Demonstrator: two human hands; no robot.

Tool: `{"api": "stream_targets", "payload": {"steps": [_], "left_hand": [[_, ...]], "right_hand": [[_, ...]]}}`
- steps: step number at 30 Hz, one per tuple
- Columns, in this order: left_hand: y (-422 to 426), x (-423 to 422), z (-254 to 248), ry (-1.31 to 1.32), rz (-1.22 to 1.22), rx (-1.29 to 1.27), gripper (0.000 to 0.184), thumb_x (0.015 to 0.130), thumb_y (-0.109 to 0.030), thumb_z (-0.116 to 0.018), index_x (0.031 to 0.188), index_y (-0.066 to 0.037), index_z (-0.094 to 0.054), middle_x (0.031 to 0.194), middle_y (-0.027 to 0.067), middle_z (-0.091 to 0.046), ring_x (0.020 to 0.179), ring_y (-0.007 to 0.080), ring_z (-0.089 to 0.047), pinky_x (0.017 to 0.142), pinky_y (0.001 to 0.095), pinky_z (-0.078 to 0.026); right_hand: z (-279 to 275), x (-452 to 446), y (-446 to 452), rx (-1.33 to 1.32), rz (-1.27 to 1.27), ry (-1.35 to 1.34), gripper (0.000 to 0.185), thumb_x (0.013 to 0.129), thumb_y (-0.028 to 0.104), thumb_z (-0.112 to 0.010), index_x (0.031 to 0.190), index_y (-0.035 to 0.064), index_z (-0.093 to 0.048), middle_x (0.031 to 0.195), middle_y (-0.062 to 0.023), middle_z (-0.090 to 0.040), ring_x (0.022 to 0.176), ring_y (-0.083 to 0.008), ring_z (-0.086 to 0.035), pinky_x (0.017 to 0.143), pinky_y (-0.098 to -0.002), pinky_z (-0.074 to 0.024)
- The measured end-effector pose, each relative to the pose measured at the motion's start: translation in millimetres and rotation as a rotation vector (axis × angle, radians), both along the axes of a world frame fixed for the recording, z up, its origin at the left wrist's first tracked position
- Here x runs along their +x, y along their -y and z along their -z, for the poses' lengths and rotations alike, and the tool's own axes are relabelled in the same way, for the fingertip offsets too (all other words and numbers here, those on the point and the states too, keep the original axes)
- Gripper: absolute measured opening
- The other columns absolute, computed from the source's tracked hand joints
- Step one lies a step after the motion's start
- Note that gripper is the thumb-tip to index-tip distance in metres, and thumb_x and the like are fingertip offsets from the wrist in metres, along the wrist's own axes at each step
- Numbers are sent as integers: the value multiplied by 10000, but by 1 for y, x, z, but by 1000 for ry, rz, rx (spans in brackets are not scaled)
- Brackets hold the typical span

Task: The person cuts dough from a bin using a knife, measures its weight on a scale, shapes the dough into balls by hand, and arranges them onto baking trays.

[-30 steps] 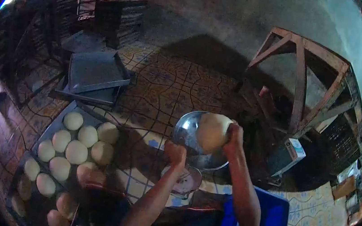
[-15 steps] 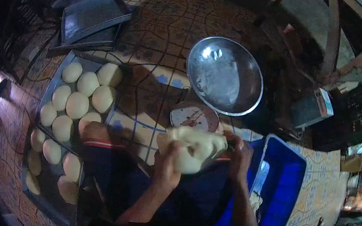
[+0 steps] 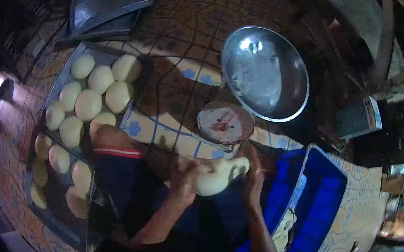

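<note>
A lump of pale dough is held between my two hands above my lap. My left hand is closed round its left side. On the right, a folded end of the dough rests against my right hand, whose fingers point forward and press along it. Just beyond my hands stands a round scale with a floury, reddish top. Smooth dough balls sit in rows to my left.
The dough balls lie in two metal trays. A large metal bowl stands behind the scale. At my right is a blue crate with more dough inside. Stacked metal trays lie at the far left; a box is at far right.
The dough has gone from a wide, raised, folded sheet to a smaller, rounder lump, lower down. My right hand has straightened its fingers. The view has shifted slightly.
</note>
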State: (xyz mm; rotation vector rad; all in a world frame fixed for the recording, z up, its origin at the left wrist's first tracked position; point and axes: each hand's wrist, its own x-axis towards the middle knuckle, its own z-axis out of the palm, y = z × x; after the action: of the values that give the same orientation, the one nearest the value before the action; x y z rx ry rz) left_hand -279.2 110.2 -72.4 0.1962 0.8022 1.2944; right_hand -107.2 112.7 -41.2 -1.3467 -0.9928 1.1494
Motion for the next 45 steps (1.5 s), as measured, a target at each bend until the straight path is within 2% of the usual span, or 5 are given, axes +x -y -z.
{"api": "stream_targets", "payload": {"steps": [5,10,17,23,45], "left_hand": [[-16,-1,59,-510,13,398,556,816,-485,-688,1097,-23,-555,978,18,-568,831,140,-543,768,322,-458],[-15,-28,25,639,265,29,517,857,-441,-637,1193,-62,-533,1105,88,-605,1024,243,-591,886,371,-496],[-26,-17,-12,-702,531,44,406,799,-303,-734,1039,4,-620,977,64,-618,898,168,-580,806,323,-476],[-11,-13,43,374,140,-36,768,738,-468,-753,1297,-46,-437,1177,100,-556,969,213,-586,858,358,-489],[-19,-10,1,-236,312,273,715,721,-107,-800,1330,-60,-430,1123,77,-592,1011,162,-567,877,303,-470]], "right_hand": [[-7,-25,5,-167,182,29,416,835,258,-697,1115,-6,-540,980,-96,-607,848,-136,-573,702,-288,-490],[2,-25,-6,-373,165,-201,519,855,385,-645,1150,-23,-516,1028,-131,-594,873,-224,-594,788,-331,-483],[-7,-29,9,-127,-21,120,377,824,235,-710,1067,-8,-556,1033,-89,-601,923,-123,-531,781,-293,-465],[-32,-39,-4,-569,137,7,440,880,297,-640,1153,-37,-548,1071,-103,-597,997,-167,-538,872,-337,-442],[-38,-25,11,-345,-40,162,243,842,231,-689,940,9,-670,878,-47,-645,835,-103,-572,762,-279,-470]]}}
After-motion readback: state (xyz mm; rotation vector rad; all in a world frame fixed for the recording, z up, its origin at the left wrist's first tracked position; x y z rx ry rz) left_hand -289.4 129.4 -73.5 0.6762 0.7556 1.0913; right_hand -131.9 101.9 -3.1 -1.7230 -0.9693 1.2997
